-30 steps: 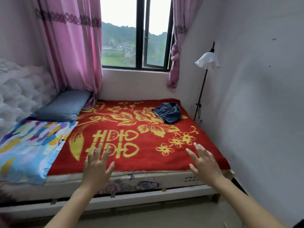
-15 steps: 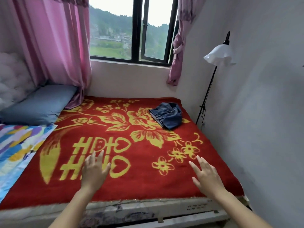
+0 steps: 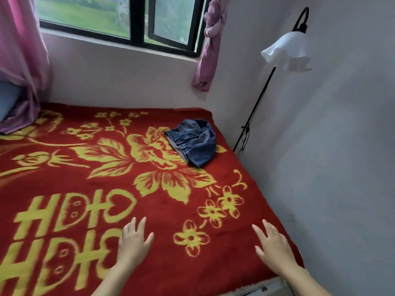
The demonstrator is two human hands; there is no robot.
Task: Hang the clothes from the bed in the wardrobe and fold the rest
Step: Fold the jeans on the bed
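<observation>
Both hands reach out palm-down over the near part of the bed [image 3: 70,182], which is covered by a red fleecy blanket patterned with large yellow flowers and characters. The left hand [image 3: 134,240] is released, fingers straight and slightly spread, thumb out to the side; it holds nothing. The right hand [image 3: 274,245] is likewise spread flat with straight fingers and grasps nothing, near the blanket's right edge. Whether either palm actually touches the blanket or only hovers over it, I cannot tell.

The crumpled blue denim garment [image 3: 193,142] lies on the far right part of the bed, close to the wall corner and well apart from both hands, its waistband turned toward the left.

Beside the bed on the right stands a black-stemmed floor lamp with a white frilled shade [image 3: 286,50]. Behind the bed is a black-framed window [image 3: 136,22], with a pink curtain [image 3: 19,50] hanging at left and a knotted pink curtain [image 3: 210,39] at right. A grey-blue pillow [image 3: 6,99] shows at the left edge.
</observation>
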